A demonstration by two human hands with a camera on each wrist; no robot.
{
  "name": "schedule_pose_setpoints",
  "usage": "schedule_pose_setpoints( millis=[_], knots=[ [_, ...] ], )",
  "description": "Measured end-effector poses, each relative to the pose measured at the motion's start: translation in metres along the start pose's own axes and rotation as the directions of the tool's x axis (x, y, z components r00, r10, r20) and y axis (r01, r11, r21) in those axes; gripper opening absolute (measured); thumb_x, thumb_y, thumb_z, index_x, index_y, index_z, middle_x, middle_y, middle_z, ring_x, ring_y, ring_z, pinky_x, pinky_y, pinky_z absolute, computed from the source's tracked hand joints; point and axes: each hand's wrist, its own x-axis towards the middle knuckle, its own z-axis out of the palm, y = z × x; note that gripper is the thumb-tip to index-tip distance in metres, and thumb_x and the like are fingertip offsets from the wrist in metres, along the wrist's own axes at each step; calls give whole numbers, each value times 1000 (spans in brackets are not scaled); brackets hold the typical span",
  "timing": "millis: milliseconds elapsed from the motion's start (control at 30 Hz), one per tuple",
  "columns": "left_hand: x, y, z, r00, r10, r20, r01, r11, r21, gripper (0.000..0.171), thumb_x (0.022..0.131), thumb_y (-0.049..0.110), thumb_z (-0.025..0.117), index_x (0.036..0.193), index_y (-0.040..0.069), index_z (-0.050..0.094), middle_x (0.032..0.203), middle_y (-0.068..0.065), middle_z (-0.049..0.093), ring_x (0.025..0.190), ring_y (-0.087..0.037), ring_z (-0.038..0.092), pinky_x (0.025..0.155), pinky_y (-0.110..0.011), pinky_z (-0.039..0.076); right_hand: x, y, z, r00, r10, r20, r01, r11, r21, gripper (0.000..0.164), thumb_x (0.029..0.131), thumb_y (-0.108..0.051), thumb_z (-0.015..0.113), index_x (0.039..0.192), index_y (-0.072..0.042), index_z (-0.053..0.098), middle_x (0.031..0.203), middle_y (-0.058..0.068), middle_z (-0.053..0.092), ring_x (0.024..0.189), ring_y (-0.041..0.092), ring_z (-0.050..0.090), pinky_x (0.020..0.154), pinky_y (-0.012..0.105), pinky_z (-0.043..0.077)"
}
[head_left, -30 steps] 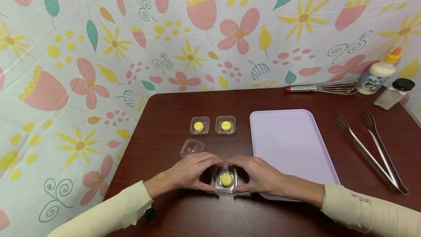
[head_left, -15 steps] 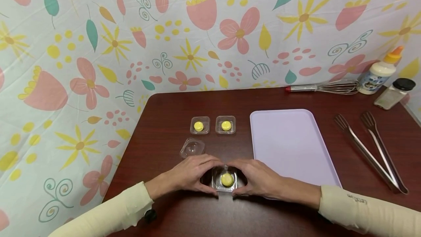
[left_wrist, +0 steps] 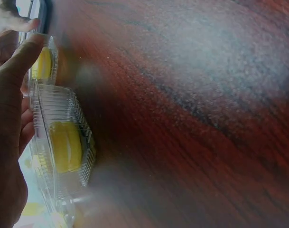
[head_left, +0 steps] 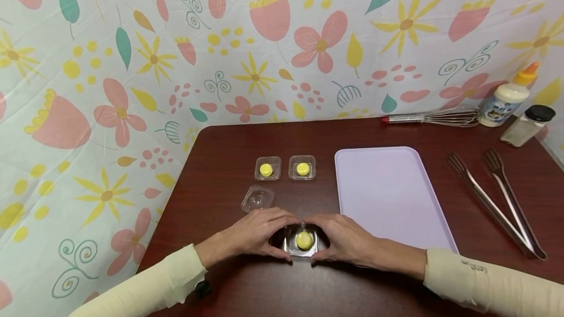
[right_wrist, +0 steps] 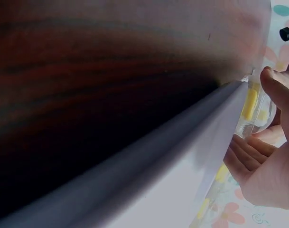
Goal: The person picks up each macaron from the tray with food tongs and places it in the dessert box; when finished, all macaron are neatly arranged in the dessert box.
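Observation:
In the head view, a small clear plastic box with a yellow macaron [head_left: 304,240] inside stands on the table between my two hands. My left hand [head_left: 260,233] holds its left side, thumb at the near corner and fingers at the far edge. On the opposite side, my right hand [head_left: 345,236] grips it the same way, and the fingertips of both hands come together behind the box. The left wrist view shows the left thumb [left_wrist: 23,59] and a ribbed clear box [left_wrist: 59,102] with a yellow macaron. Part of the held box also appears beyond the tray in the right wrist view.
Farther back stand two clear boxes [head_left: 268,159] [head_left: 302,159], each with a yellow macaron. A domed clear plastic piece [head_left: 257,197] lies by the left hand. Right of the hands are a lilac tray [head_left: 387,185], tongs [head_left: 506,204], a whisk [head_left: 440,117], a bottle [head_left: 504,104] and a jar [head_left: 526,126].
The right forearm has shifted slightly toward the left and covers more of the tray's near edge. Both hands keep their hold on the box, which stays in place.

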Motion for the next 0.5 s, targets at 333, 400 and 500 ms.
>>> schedule_pose_setpoints(
  millis=[333, 400, 500],
  knots=[
    [1, -2, -1, 1000, 9, 11, -10, 998, 63, 86, 84, 63, 85, 145, 8, 61, 138, -1, 65, 125, -13, 64, 105, -26, 51, 1, 2, 1, 1000, 19, 6, -19, 1000, 9, 79, 74, -33, 100, 137, 0, 65, 129, 12, 73, 114, 27, 72, 98, 43, 59],
    [1, -3, -1, 1000, 13, 13, -14, 997, 71, 87, 84, 64, 84, 146, 8, 60, 139, -2, 65, 126, -14, 64, 106, -27, 51, 1, 3, 1, 1000, 19, 10, -19, 1000, 10, 80, 74, -34, 100, 138, 0, 64, 130, 12, 73, 116, 28, 72, 98, 44, 59],
    [0, -4, -1, 1000, 20, 18, -22, 996, 88, 91, 83, 66, 83, 147, 7, 59, 142, -3, 64, 127, -14, 63, 106, -28, 52, 2, 2, 0, 1000, 10, 13, -10, 1000, 11, 84, 75, -36, 99, 141, -1, 63, 133, 12, 72, 118, 28, 71, 100, 45, 58]
  ],
)
